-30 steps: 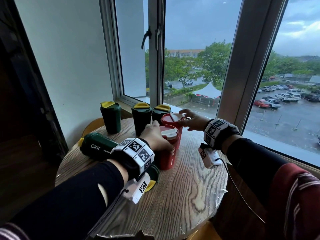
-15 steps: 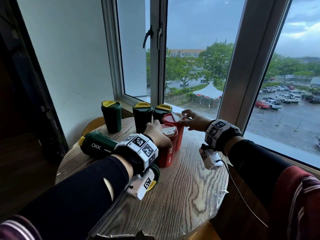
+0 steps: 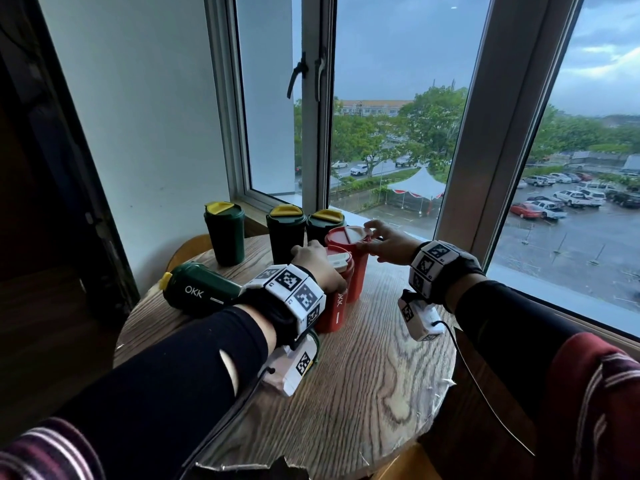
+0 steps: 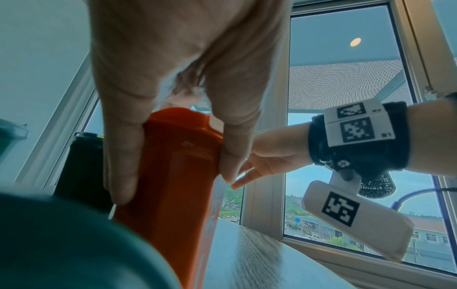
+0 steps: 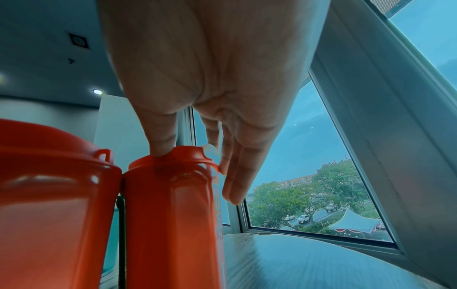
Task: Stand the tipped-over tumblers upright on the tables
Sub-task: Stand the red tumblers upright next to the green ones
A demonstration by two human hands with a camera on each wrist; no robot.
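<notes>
Two red tumblers stand upright side by side on the round wooden table (image 3: 363, 393). My left hand (image 3: 318, 268) grips the top of the front red tumbler (image 3: 337, 306) from above, thumb and fingers round its lid (image 4: 173, 136). My right hand (image 3: 384, 240) touches the lid of the back red tumbler (image 3: 356, 268); its thumb (image 5: 160, 150) rests on the rim and its fingers (image 5: 235, 185) hang straight beside it. A green tumbler (image 3: 201, 291) marked OKK lies on its side at the left. Another green tumbler (image 3: 316, 341) lies mostly hidden under my left wrist.
Three green tumblers with yellow lids (image 3: 223, 237) (image 3: 285, 233) (image 3: 325, 223) stand upright at the back by the window sill (image 3: 256, 209). The window frame (image 3: 485, 150) rises just behind the table. A yellow chair back (image 3: 188, 247) shows at the far left edge.
Almost nothing: both hands stay at the two red tumblers, and only the head view has shifted slightly.
</notes>
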